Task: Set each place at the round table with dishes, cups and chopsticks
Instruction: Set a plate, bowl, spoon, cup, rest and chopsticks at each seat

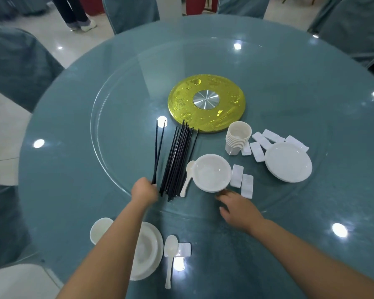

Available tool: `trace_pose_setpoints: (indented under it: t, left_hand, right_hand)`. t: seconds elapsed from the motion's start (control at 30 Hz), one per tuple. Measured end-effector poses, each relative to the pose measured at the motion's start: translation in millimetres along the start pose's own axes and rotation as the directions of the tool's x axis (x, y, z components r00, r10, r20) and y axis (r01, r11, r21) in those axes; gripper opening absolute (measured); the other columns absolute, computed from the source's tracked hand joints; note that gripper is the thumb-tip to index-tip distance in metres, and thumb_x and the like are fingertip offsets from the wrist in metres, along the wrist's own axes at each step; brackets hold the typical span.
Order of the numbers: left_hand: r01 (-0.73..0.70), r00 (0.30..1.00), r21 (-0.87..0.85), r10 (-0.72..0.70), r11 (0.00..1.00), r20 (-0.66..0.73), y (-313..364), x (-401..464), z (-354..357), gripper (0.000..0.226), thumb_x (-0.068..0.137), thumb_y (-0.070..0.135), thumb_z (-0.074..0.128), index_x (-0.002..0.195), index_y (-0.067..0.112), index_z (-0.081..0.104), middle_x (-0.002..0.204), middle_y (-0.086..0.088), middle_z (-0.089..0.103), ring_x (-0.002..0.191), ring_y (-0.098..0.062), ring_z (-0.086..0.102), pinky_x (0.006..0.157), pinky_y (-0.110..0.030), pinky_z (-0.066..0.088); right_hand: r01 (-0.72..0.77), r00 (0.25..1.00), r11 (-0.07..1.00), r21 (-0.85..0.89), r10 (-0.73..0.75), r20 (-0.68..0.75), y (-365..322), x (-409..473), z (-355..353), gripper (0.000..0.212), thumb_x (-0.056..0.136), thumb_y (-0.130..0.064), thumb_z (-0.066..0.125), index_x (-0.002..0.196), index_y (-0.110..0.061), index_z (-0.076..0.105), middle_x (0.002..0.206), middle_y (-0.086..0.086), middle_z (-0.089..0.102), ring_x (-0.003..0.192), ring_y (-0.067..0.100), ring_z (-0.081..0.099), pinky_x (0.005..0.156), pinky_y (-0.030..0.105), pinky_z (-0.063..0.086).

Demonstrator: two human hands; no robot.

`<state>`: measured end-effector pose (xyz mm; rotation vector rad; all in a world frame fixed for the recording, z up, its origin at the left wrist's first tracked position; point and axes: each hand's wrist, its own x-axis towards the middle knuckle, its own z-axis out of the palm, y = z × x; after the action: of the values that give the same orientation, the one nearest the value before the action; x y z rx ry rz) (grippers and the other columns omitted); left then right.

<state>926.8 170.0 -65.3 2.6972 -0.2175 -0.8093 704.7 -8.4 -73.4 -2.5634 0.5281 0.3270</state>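
My left hand (144, 190) grips the near ends of a pair of black chopsticks (158, 152), drawn apart from the bundle of several black chopsticks (177, 162) on the glass turntable (108, 117). My right hand (235, 207) lies flat on the glass with straight fingers, just below a stack of white bowls (212, 172). A white spoon (187, 178) rests left of that stack. At the near place stand a cup (99, 229), a plate with a bowl (151, 251), a spoon (170, 257) and a chopstick rest (185, 249).
A stack of white cups (238, 138), a stack of plates (288, 161) and several white chopstick rests (266, 141) lie on the turntable's right half. A gold hub (206, 102) sits at the centre. Covered chairs (20, 65) ring the table; a person's legs (76, 14) stand far left.
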Motion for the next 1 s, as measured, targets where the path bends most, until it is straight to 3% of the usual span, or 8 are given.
trace_pose_setpoints:
  t: [0.1, 0.2, 0.37, 0.47, 0.6, 0.73, 0.87, 1.0]
  left_hand:
    - [0.037, 0.997, -0.521, 0.005, 0.853, 0.079, 5.8, -15.1, -3.6, 0.029, 0.097, 0.005, 0.052, 0.068, 0.002, 0.054, 0.064, -0.012, 0.058, 0.051, -0.020, 0.062, 0.055, -0.027, 0.056]
    - [-0.002, 0.979, -0.737, 0.152, 0.676, 0.137, 19.5, -46.1, -12.7, 0.023, 0.097, 0.001, 0.050, 0.074, 0.001, 0.054, 0.072, -0.013, 0.058, 0.044, -0.007, 0.060, 0.052, -0.018, 0.055]
    - [-0.028, 0.918, -0.798, 0.331, 0.602, 0.217, 23.5, -91.3, -13.9, 0.015, 0.096, 0.004, 0.053, 0.083, 0.002, 0.059, 0.078, -0.011, 0.066, 0.058, -0.009, 0.065, 0.061, -0.018, 0.056]
    - [-0.027, 0.874, -0.792, 0.398, 0.610, 0.277, 16.7, -110.3, -9.0, 0.007, 0.095, 0.004, 0.055, 0.090, 0.001, 0.059, 0.077, -0.010, 0.068, 0.064, -0.011, 0.067, 0.064, -0.020, 0.056]
    - [-0.037, 0.832, -0.738, 0.430, 0.673, 0.350, 5.5, -126.6, -2.5, 0.006, 0.094, 0.004, 0.057, 0.089, 0.003, 0.059, 0.077, -0.011, 0.067, 0.066, -0.013, 0.066, 0.069, -0.022, 0.057]
    - [-0.024, 0.788, -0.693, 0.441, 0.720, 0.431, -6.7, -137.5, 2.5, 0.004, 0.093, 0.003, 0.057, 0.091, 0.001, 0.058, 0.076, -0.010, 0.067, 0.065, -0.013, 0.067, 0.066, -0.021, 0.056]
    - [0.036, 0.809, -0.697, 0.388, 0.717, 0.441, -18.3, -146.1, 7.4, 0.013, 0.090, 0.003, 0.063, 0.100, -0.004, 0.062, 0.078, -0.011, 0.070, 0.067, -0.014, 0.069, 0.067, -0.022, 0.057]
    - [0.096, 0.827, -0.727, 0.352, 0.680, 0.438, -28.0, -152.4, 12.4, 0.012, 0.086, 0.004, 0.068, 0.097, 0.005, 0.071, 0.093, -0.013, 0.074, 0.077, -0.016, 0.069, 0.077, -0.027, 0.058]
  right_hand:
    - [-0.028, 0.998, 1.000, 0.005, 0.027, 0.056, -1.9, 0.0, -4.5, 0.037, 0.094, -0.030, 0.046, 0.129, -0.018, 0.055, 0.137, -0.001, 0.051, 0.123, 0.019, 0.048, 0.097, 0.033, 0.043]
    - [-0.068, 0.993, 0.997, 0.023, 0.066, 0.097, -7.2, -3.5, -14.7, 0.040, 0.097, -0.036, 0.047, 0.133, -0.022, 0.054, 0.134, -0.003, 0.056, 0.122, 0.017, 0.051, 0.100, 0.031, 0.041]
    - [-0.121, 0.992, 0.899, 0.421, 0.094, 0.085, -34.5, -6.2, -31.1, 0.038, 0.095, -0.047, 0.048, 0.095, -0.016, 0.069, 0.096, -0.002, 0.071, 0.095, 0.017, 0.065, 0.092, 0.037, 0.048]
    - [-0.156, 0.986, 0.626, 0.764, 0.146, 0.082, -59.4, 0.1, -40.5, 0.033, 0.098, -0.036, 0.049, 0.100, -0.008, 0.067, 0.093, 0.004, 0.073, 0.091, 0.021, 0.069, 0.093, 0.042, 0.053]
    - [-0.174, 0.974, 0.326, 0.929, 0.196, 0.114, -85.1, 10.8, -62.5, 0.024, 0.098, -0.034, 0.049, 0.106, -0.015, 0.061, 0.093, 0.011, 0.071, 0.078, 0.024, 0.070, 0.084, 0.038, 0.057]
    - [-0.194, 0.968, 0.354, 0.915, 0.220, 0.120, -88.2, 10.1, -63.4, 0.025, 0.097, -0.027, 0.054, 0.108, -0.006, 0.060, 0.099, 0.017, 0.072, 0.067, 0.021, 0.068, 0.077, 0.037, 0.058]
    - [-0.197, 0.971, 0.349, 0.916, 0.200, 0.132, -89.2, 1.9, -54.3, 0.019, 0.096, -0.022, 0.057, 0.097, -0.003, 0.060, 0.092, 0.017, 0.073, 0.078, 0.027, 0.072, 0.080, 0.040, 0.059]
    - [-0.198, 0.969, 0.332, 0.922, 0.206, 0.134, -93.3, -5.4, -49.7, 0.026, 0.094, -0.022, 0.060, 0.100, 0.003, 0.061, 0.091, 0.018, 0.073, 0.081, 0.029, 0.072, 0.078, 0.040, 0.060]
